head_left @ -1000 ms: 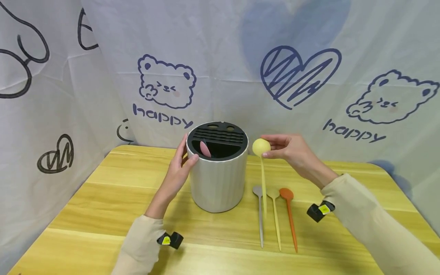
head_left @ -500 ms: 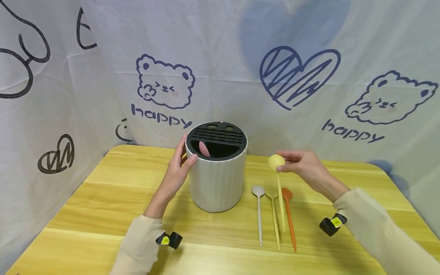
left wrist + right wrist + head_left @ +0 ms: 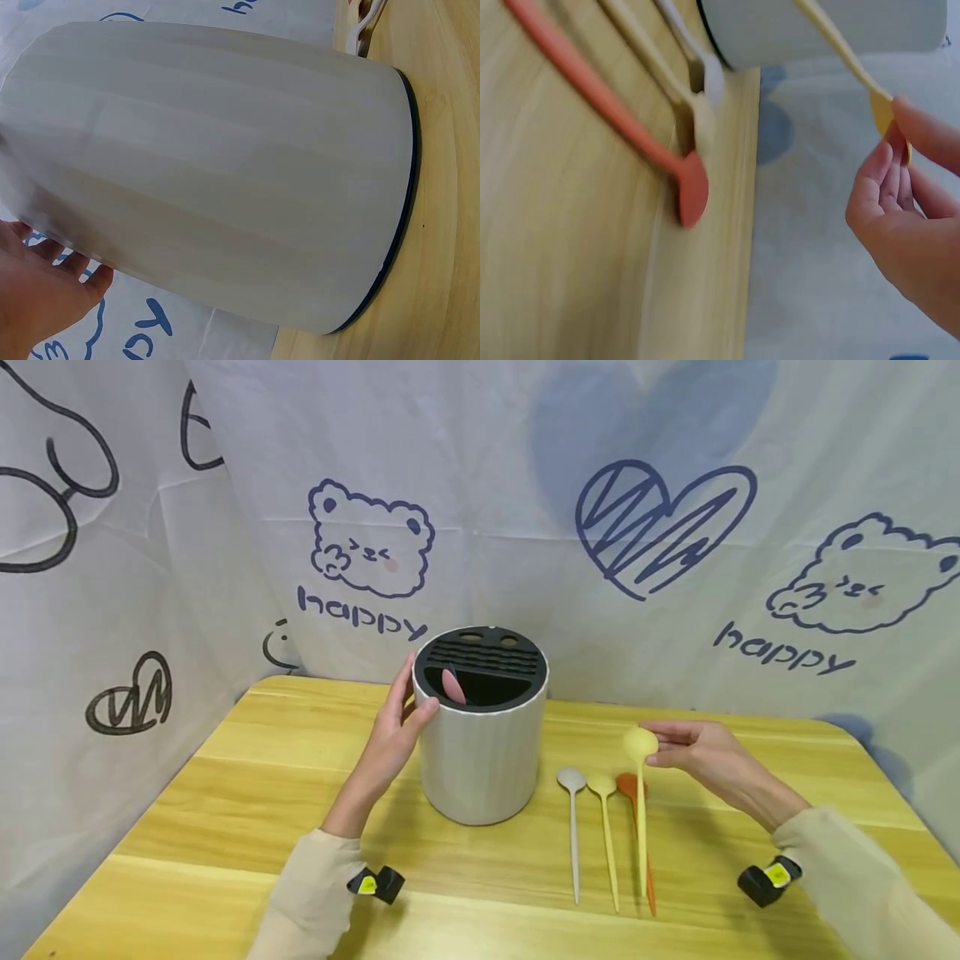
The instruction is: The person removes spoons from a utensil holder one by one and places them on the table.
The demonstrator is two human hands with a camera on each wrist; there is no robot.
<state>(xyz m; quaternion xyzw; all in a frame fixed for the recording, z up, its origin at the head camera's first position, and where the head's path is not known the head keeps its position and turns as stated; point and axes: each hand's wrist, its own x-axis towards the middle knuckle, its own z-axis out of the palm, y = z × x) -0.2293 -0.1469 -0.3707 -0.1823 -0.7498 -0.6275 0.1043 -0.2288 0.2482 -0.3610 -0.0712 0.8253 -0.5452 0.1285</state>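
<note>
My left hand [image 3: 392,731] rests against the left side of a white ribbed canister [image 3: 480,768], its thumb near the rim of the black slotted lid [image 3: 480,647]. The left wrist view shows those fingertips touching the canister wall. A pink rounded spoon end [image 3: 452,686] sticks up from the lid's large opening. My right hand [image 3: 705,758] pinches a yellow spoon [image 3: 641,745] by its bowl, handle hanging down over the orange spoon [image 3: 694,191]. In the head view, a grey spoon [image 3: 571,779] and another yellow spoon [image 3: 602,785] lie left of the orange one.
The wooden table [image 3: 225,810] reaches back to a white cloth [image 3: 510,577] printed with hearts and bears. A black wrist camera [image 3: 768,881] sits on the right sleeve, and another black wrist camera [image 3: 377,883] on the left.
The right hand has carried the yellow spoon away from the canister, to the right and down, until it hangs over the orange spoon. The left hand has stayed at the canister.
</note>
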